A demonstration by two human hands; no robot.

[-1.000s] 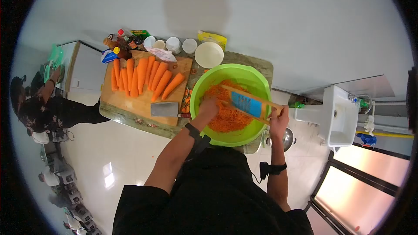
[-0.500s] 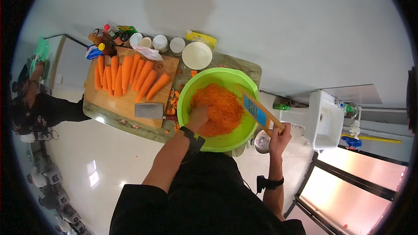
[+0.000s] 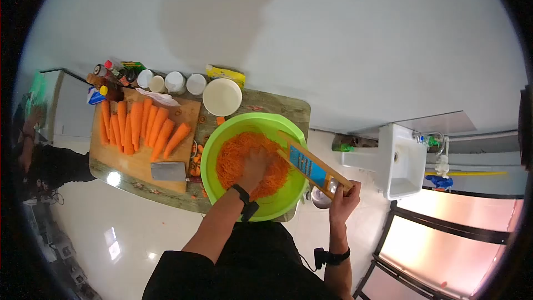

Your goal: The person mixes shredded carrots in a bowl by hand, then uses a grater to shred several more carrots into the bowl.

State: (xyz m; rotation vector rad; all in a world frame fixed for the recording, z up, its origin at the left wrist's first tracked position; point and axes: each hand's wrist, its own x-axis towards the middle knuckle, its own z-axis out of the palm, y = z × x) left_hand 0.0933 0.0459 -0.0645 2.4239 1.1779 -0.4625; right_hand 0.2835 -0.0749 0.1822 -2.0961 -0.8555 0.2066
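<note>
Shredded carrot (image 3: 229,155) fills much of a big lime-green bowl (image 3: 208,169). My left hand (image 3: 255,168) rests in the shreds, its fingers partly sunk among them, so its grip is unclear. A wooden grater with a blue label (image 3: 312,168) slants over the bowl's right side, its far end above the bowl. My right hand (image 3: 345,200) is closed round the grater's near end, outside the bowl. Left of the bowl, whole peeled carrots (image 3: 136,125) lie in a row on a wooden board (image 3: 111,158), with a cleaver (image 3: 168,171) by its lower edge.
A cream bowl (image 3: 222,97), white-lidded jars (image 3: 175,82), a yellow packet (image 3: 226,74) and bottles (image 3: 111,90) line the table's back. A white sink (image 3: 408,161) is at the right, with a metal bowl (image 3: 322,197) below the table. At the far left stands another person (image 3: 61,164).
The view has shifted, so the table sits lower and further left. My left hand has moved rightward within the shreds. The grater stays in my right hand, over the bowl's right side.
</note>
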